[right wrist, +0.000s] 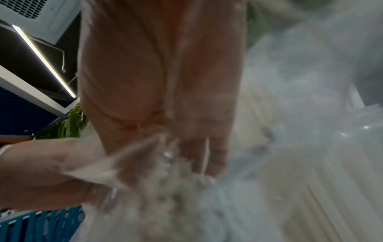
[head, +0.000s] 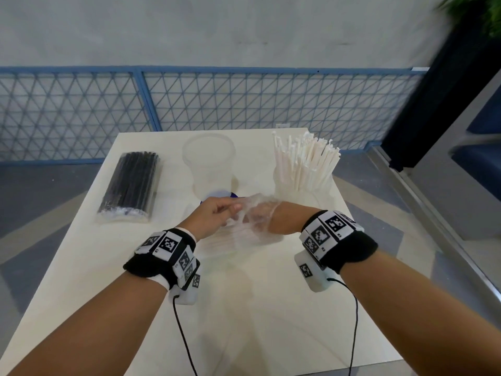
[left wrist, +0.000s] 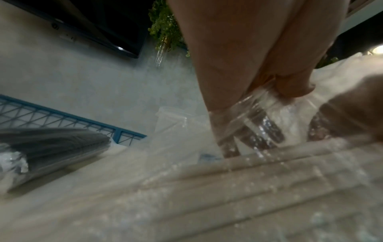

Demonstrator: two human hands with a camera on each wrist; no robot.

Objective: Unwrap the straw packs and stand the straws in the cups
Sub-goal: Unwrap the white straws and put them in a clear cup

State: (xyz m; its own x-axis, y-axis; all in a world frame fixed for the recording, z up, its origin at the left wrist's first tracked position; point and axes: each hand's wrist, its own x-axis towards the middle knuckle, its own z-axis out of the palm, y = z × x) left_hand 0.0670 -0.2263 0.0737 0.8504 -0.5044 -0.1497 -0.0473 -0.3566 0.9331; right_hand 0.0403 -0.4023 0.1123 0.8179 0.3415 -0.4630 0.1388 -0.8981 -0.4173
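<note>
**Both hands at the clear wrap over a pack of white straws**

The left hand (head: pixel 214 215) and right hand (head: pixel 267 217) meet over the middle of the table (head: pixel 81 267), both on the crumpled clear wrap (head: pixel 253 210) of a white pack (head: pixel 230 240) that lies flat beneath them. The left hand's fingers and thumb are curled, pinching the film at its left end. The right hand sits inside or under the film, which veils its fingers; the right wrist view shows them bent around gathered plastic, though blur hides the exact grasp.

At the far left lies a black pack (head: pixel 128 183), sealed in its wrap, well apart from the hands. An empty clear cup (head: pixel 208 161) stands at the far middle, just beyond the left hand, with something blue at its foot. At the far right a second cup (head: pixel 303 183) holds white straws (head: pixel 306 158) standing upright and fanned.
</note>
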